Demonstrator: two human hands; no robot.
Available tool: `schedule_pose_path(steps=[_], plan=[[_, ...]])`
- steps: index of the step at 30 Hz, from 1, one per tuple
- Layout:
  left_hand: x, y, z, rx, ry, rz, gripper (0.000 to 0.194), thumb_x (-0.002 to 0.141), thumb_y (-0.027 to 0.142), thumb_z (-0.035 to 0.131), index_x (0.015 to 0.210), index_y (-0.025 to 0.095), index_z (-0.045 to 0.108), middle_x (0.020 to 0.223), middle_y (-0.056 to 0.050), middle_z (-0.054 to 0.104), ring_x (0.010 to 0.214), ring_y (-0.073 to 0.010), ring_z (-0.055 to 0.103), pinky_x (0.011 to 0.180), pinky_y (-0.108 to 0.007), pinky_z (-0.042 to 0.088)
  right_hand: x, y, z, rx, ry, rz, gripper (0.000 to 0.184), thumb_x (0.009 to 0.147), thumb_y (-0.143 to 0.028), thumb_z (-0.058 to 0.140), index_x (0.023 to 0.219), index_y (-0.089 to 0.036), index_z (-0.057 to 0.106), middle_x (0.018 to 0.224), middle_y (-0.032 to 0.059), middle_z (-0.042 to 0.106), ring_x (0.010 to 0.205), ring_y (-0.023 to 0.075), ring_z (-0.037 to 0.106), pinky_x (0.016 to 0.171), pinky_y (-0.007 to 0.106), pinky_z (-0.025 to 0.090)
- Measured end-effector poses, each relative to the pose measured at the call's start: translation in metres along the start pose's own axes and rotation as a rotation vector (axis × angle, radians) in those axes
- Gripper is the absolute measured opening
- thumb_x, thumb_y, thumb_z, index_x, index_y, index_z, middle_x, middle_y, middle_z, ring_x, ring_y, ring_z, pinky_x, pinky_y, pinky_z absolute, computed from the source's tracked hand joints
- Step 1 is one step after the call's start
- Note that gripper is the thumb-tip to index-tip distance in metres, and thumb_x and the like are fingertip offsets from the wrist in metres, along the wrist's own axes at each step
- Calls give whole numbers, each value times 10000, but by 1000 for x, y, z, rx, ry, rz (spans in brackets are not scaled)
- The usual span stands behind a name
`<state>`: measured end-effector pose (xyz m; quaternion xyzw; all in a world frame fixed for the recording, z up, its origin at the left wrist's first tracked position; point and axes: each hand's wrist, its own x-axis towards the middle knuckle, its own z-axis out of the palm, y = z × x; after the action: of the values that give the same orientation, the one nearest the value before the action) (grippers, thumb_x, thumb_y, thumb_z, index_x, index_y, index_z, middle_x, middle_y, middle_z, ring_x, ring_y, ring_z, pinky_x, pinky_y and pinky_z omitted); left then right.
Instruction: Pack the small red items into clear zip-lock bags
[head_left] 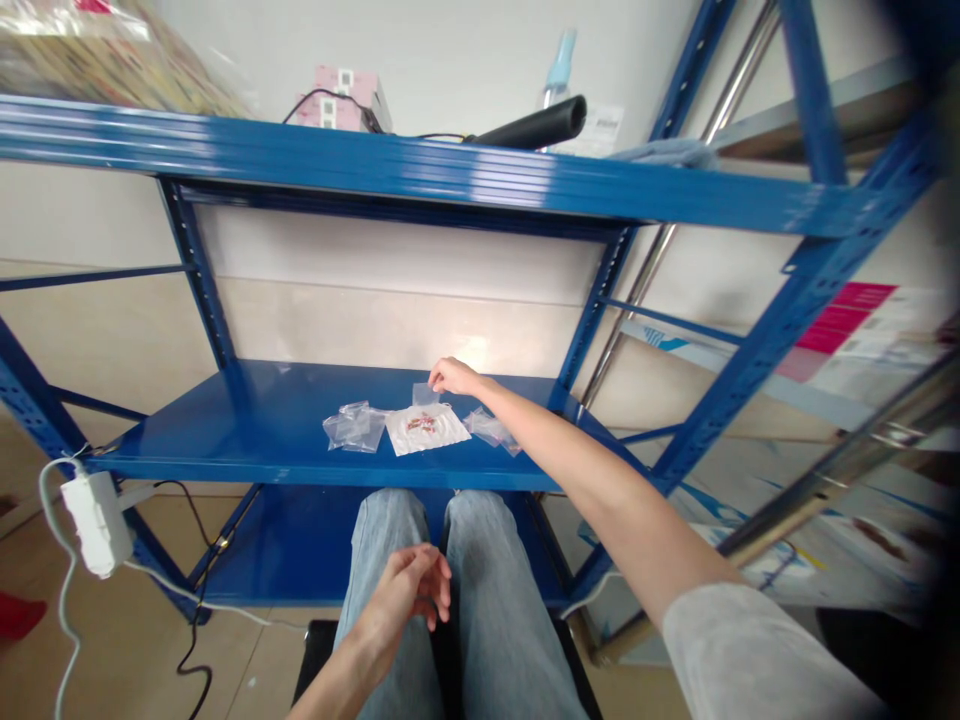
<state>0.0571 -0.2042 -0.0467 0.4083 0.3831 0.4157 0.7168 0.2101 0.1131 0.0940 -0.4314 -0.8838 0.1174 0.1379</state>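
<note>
In the head view, your right hand [452, 375] is over the blue metal shelf [277, 400], its grip pinching the upper edge of a small clear plastic bag [425, 395] just behind a white sheet [444, 434]. Small reddish pieces [421, 425] lie on that sheet, between a left-hand bag [356, 430] and a right-hand bag [489, 430]. Your left hand [420, 582] is above your jeans [495, 610], its grip released, fingers loosely curled.

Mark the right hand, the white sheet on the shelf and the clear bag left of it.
Right hand [454, 375]: head view, back of the hand.
White sheet [409, 442]: head view, bare lower-left part.
Clear bag [355, 429]: head view, middle of its crumpled plastic.
</note>
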Motion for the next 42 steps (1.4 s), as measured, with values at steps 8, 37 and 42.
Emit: schedule_pose_path(steps=[8, 37, 42], plan=[[2, 0, 0, 20, 1, -1, 410, 844, 559, 576, 783, 155, 611, 615, -42, 613, 521, -153, 591, 472, -237, 365, 6, -15, -22, -64, 117, -4, 83, 756, -84, 752, 798, -139, 797, 808, 74, 775, 745, 183, 702, 693, 228, 480], [-2, 12, -1, 162, -30, 4, 422, 853, 567, 544, 789, 157, 621, 634, -46, 648, 539, -153, 613, 480, -230, 388, -71, 25, 42, -87, 211, 233, 214, 872, -193, 716, 1083, -179, 748, 1180, 138, 719, 1118, 267, 662, 953, 327, 475], [-3, 8, -2, 186, -35, 8, 408, 857, 556, 556, 788, 159, 622, 638, -41, 644, 552, -155, 614, 487, -233, 400, -144, 73, 20, 41, 226, 444, 402, 763, -282, 834, 1124, -131, 745, 995, 145, 764, 897, 258, 720, 792, 302, 518]])
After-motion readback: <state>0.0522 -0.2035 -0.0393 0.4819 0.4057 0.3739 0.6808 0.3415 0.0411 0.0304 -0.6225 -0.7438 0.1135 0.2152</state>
